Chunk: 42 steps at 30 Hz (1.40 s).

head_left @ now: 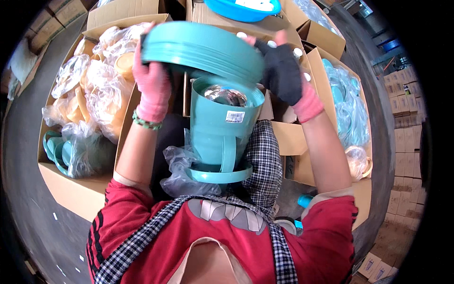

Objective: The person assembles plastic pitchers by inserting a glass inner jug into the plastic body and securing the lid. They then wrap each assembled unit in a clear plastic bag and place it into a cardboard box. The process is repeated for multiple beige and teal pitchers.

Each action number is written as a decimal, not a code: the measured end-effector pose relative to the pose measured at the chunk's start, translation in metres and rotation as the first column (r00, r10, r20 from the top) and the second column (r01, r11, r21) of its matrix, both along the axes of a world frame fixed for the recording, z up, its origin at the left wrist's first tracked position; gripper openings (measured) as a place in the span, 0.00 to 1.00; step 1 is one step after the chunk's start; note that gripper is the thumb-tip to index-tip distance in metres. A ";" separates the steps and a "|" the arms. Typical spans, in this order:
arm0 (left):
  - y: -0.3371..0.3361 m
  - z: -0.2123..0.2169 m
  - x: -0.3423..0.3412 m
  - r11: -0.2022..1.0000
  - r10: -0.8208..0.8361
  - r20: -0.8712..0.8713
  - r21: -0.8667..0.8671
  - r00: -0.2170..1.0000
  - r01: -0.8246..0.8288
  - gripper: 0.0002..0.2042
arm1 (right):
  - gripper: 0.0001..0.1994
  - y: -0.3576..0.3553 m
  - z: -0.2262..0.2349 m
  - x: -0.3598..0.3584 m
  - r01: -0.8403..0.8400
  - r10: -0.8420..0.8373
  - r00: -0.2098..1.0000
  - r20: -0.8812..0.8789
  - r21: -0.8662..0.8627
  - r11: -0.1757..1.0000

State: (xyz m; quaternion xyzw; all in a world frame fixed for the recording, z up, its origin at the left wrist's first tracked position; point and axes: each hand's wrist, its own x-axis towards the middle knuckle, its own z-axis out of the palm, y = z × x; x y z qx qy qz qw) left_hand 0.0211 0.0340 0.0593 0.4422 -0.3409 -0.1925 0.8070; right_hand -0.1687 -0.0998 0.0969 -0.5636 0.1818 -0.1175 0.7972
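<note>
Raised between my hands is a wide teal ring-shaped plastic part point(203, 49), tilted down to the right and slightly blurred. My left hand point(153, 87), in a pink glove, grips its left edge. At its right edge is my right hand point(286, 73), in a black and pink glove, its fingers partly behind the rim. Just below, a teal plastic jug point(215, 125) with a side handle stands upright on my lap, a white label on its wall. Something shiny and silvery point(227, 96) shows inside its mouth. A clear plastic bag point(179, 170) lies crumpled beside its base.
On the left, a cardboard box point(71, 187) holds bagged cream and teal parts. Another box point(326, 78) on the right holds bagged teal parts point(347, 113). White-capped items point(297, 53) stand in a box ahead, and a blue basin point(243, 12) sits beyond it.
</note>
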 end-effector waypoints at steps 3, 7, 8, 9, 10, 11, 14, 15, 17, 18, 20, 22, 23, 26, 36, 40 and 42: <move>-0.006 0.003 0.004 0.982 0.030 0.686 -0.156 0.727 0.107 0.36 | 0.33 -0.009 0.000 0.012 0.094 -0.111 0.955 0.276 0.073 0.993; -0.007 -0.015 0.000 0.882 -0.460 0.535 0.185 0.709 0.433 0.48 | 0.34 -0.042 -0.040 0.006 0.325 -0.257 0.929 0.266 -0.252 0.912; -0.008 -0.025 0.000 0.913 -0.405 0.618 0.233 0.674 0.335 0.42 | 0.33 -0.042 -0.057 0.005 0.327 -0.257 0.935 0.246 -0.308 0.894; -0.003 -0.034 -0.004 0.916 -0.400 0.580 0.267 0.709 0.299 0.38 | 0.31 -0.041 -0.072 0.004 0.288 -0.232 0.950 0.210 -0.299 0.910; 0.003 -0.038 -0.008 0.906 -0.419 0.560 0.307 0.715 0.290 0.37 | 0.29 -0.034 -0.077 0.002 0.313 -0.250 0.944 0.217 -0.344 0.885; 0.006 -0.041 -0.011 0.894 -0.437 0.539 0.347 0.721 0.282 0.36 | 0.28 -0.027 -0.082 -0.001 0.337 -0.267 0.937 0.224 -0.387 0.858; 0.011 -0.045 -0.011 0.853 -0.512 0.444 0.365 0.735 0.373 0.36 | 0.21 -0.020 -0.087 -0.008 0.325 -0.230 0.936 0.268 -0.400 0.857; 0.014 -0.043 -0.013 0.834 -0.542 0.408 0.370 0.735 0.410 0.35 | 0.20 -0.018 -0.090 -0.010 0.331 -0.227 0.931 0.288 -0.398 0.855; 0.017 -0.036 -0.012 0.838 -0.534 0.453 0.396 0.714 0.375 0.32 | 0.22 -0.016 -0.085 -0.011 0.333 -0.205 0.929 0.309 -0.452 0.827; 0.017 -0.033 -0.011 0.836 -0.541 0.457 0.385 0.707 0.391 0.31 | 0.22 -0.016 -0.082 -0.010 0.340 -0.194 0.926 0.324 -0.495 0.800; 0.017 -0.029 -0.010 0.839 -0.543 0.457 0.322 0.704 0.438 0.28 | 0.25 -0.014 -0.080 -0.009 0.351 -0.181 0.921 0.344 -0.534 0.769; 0.013 -0.029 -0.007 0.836 -0.541 0.447 0.373 0.712 0.402 0.27 | 0.25 -0.013 -0.082 -0.012 0.323 -0.182 0.937 0.299 -0.539 0.778; 0.012 -0.028 -0.007 0.835 -0.539 0.443 0.397 0.716 0.382 0.26 | 0.25 -0.012 -0.083 -0.013 0.308 -0.181 0.944 0.277 -0.542 0.782; 0.012 -0.031 -0.010 0.799 -0.584 0.370 0.419 0.723 0.431 0.25 | 0.24 -0.006 -0.082 -0.017 0.345 -0.229 0.933 0.279 -0.503 0.793; 0.010 -0.046 -0.002 0.834 -0.527 0.025 0.208 0.849 0.511 0.29 | 0.26 0.028 -0.064 -0.037 0.561 -0.545 0.813 0.205 -0.527 0.638; -0.001 -0.043 -0.047 0.909 -0.302 0.139 0.339 0.943 0.241 0.29 | 0.38 -0.016 -0.083 -0.017 0.539 -0.556 0.831 0.014 -0.270 0.798; -0.008 -0.048 -0.019 0.831 -0.434 0.063 0.413 0.899 0.373 0.25 | 0.31 0.028 -0.072 -0.009 0.443 -0.471 0.882 0.017 -0.373 0.816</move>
